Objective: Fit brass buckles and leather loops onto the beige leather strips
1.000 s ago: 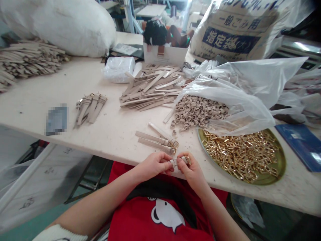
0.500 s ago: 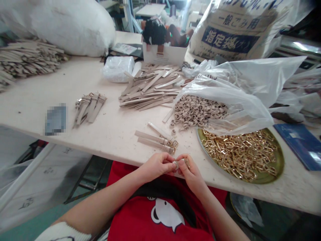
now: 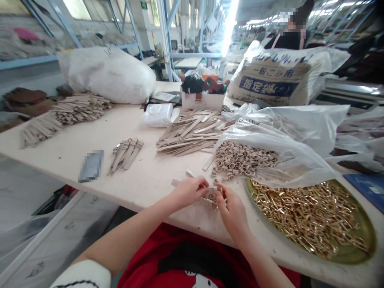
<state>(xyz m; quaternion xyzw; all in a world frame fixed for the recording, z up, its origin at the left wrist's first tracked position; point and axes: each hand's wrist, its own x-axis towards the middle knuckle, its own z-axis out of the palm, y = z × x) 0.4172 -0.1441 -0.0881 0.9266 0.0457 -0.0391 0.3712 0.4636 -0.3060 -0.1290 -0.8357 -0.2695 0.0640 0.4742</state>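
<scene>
My left hand (image 3: pixel 192 191) is closed in a pinch at the left end of a short beige strap piece (image 3: pixel 213 189). At its other end my right hand (image 3: pixel 233 208) has thumb and fingers closed on it, by what looks like a gold buckle. Below and behind the hands lie beige straps with gold buckles, partly covered by my left hand. A heap of small beige strap loops (image 3: pixel 240 159) spills from a clear plastic bag (image 3: pixel 288 148) just beyond my right hand. To the right, a round tray (image 3: pixel 370 246) bears many gold buckles (image 3: pixel 309 218).
Loose beige strips (image 3: pixel 192 132) are piled mid-table. A small bundle of buckled straps (image 3: pixel 126 154) and a blurred-out object (image 3: pixel 91 166) lie left. White sacks (image 3: pixel 108 76) and a box (image 3: pixel 202 101) stand at the back. Another person (image 3: pixel 292 36) is beyond the table.
The view has tilted up, showing more of the room. My hands have moved forward from the table edge, over the buckled straps, still with the strap piece.
</scene>
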